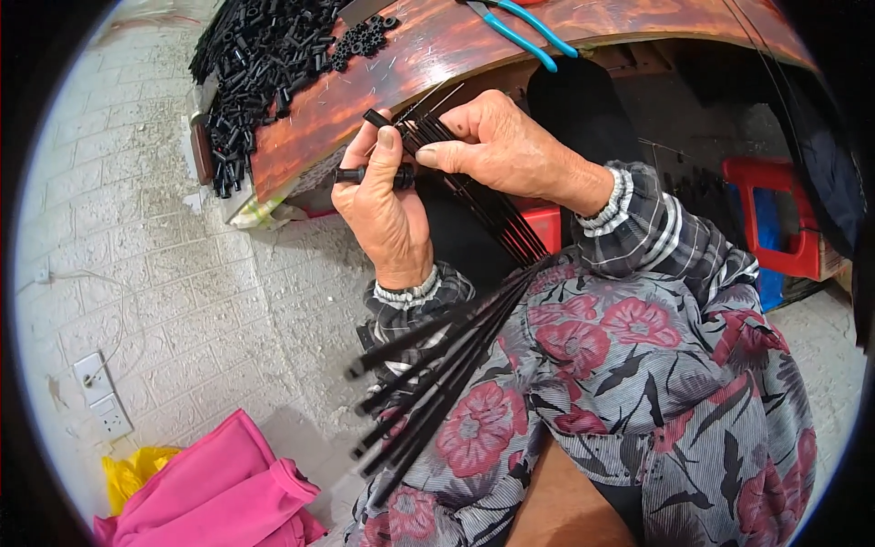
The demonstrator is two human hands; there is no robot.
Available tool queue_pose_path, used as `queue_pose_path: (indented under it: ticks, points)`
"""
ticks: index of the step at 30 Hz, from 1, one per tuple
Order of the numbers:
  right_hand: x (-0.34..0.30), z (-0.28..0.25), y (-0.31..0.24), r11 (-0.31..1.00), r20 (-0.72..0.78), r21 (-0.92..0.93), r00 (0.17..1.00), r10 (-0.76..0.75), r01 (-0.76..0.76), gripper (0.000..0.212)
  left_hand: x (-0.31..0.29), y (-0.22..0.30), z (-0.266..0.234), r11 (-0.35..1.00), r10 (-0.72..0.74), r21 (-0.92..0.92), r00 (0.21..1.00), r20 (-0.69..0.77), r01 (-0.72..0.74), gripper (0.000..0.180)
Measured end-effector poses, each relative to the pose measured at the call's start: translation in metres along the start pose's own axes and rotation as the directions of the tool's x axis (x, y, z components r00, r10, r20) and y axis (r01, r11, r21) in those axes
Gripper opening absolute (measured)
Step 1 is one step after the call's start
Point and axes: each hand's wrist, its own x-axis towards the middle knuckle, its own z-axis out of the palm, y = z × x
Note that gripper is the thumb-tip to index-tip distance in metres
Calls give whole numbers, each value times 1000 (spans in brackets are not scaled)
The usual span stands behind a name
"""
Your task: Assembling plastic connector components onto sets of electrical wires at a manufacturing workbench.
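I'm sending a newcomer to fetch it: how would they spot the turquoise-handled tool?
Find the reddish-brown table across the top of the view, with its heap of small black parts on the left. Right of that heap, at the table's near edge, lies the turquoise-handled tool. Its bright colour sets it apart from those dark parts.

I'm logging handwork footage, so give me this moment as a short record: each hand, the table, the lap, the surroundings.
Left hand: holds short black pieces
Right hand: holds thin black rods
Table: pile of small black parts; blue-handled pliers
Lap: thick black strips over floral clothing
Lower left: pink cloth, yellow bag
Right side: red stool
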Motion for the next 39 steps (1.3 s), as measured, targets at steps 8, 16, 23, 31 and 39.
queue_pose_path:
  ticks: [8, 16, 23, 31, 39]
  points:
    - [1, -3, -5, 997, 62, -75, 998, -7, 11, 25, -2, -1, 4, 984, 101, 152, 993, -67, -90, 24]
    - [5, 4, -3, 1000, 21, 15, 1000, 17, -17, 28, 0, 6, 3, 999, 53, 6, 999, -3, -53, 22]
    - [2, 6, -1, 998, 54, 38, 998, 43, -45, 19, -5, 11, 3, 999, 34, -8, 999, 9, -34, 21]
    - [3, -6, -3, 989, 120, 98, 988, 96, -108, 21, -6, 5, 1, 998, 36, -47, 997, 72, -32, 22]
    - [6, -8, -3, 961, 202, 229, 973, 110, -156, 35, -5, 7, 0, 999, 25, -24, 1000, 0, -25, 21]
